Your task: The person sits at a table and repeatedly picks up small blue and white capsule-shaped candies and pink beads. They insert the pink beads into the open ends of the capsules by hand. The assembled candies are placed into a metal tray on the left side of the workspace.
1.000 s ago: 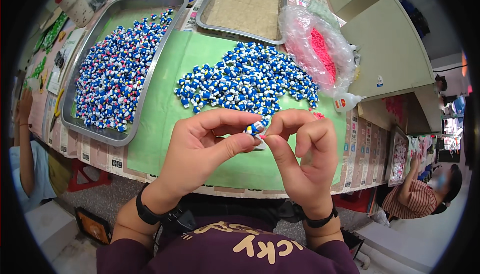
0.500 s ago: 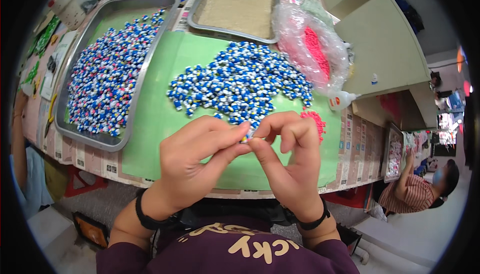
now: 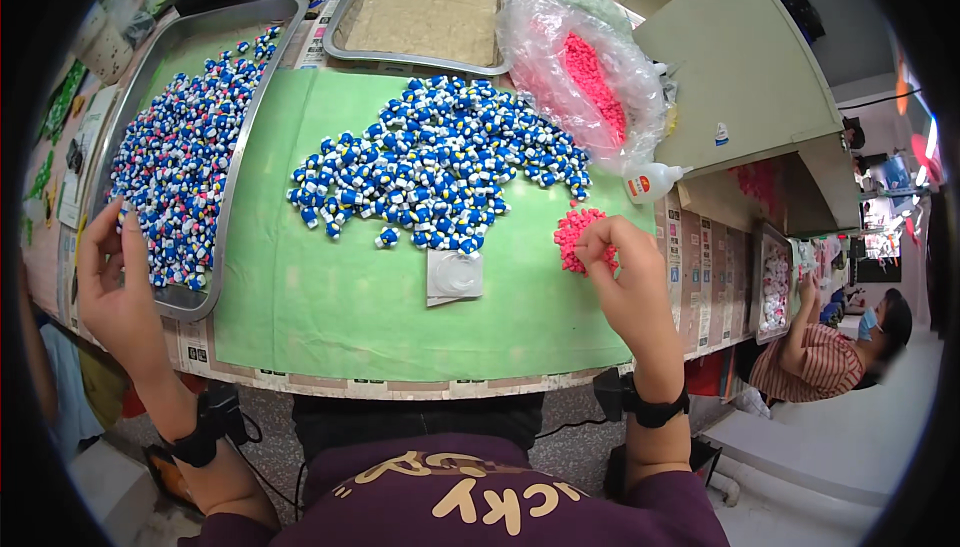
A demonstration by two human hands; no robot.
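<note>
My left hand [image 3: 122,287] is over the near left corner of the metal tray [image 3: 232,162], thumb and fingertips closed on a small blue-and-white figurine [image 3: 122,215]. The tray holds many such figurines, some with pink bits on them. At the right, my right hand [image 3: 637,277] has thumb and index finger pinched at a small heap of pink pieces [image 3: 571,237]. Whether a piece is between those fingertips is hidden. A large pile of blue-and-white figurines [image 3: 440,162] lies on the green mat [image 3: 400,332]. At its near edge is a little square block with a clear, round, glue-like patch [image 3: 455,275].
A clear plastic bag of pink pieces [image 3: 597,87] lies far right, with a white squeeze bottle [image 3: 655,181] beside it. A tray with a beige sheet [image 3: 415,7] stands at the back. A grey-green cabinet [image 3: 740,67] borders the right. A person in stripes [image 3: 825,362] sits beyond.
My hands were together at the near edge of the pile, fingertips on a small piece. They have parted: the left to the tray, the right to the pink heap. The square block is now uncovered.
</note>
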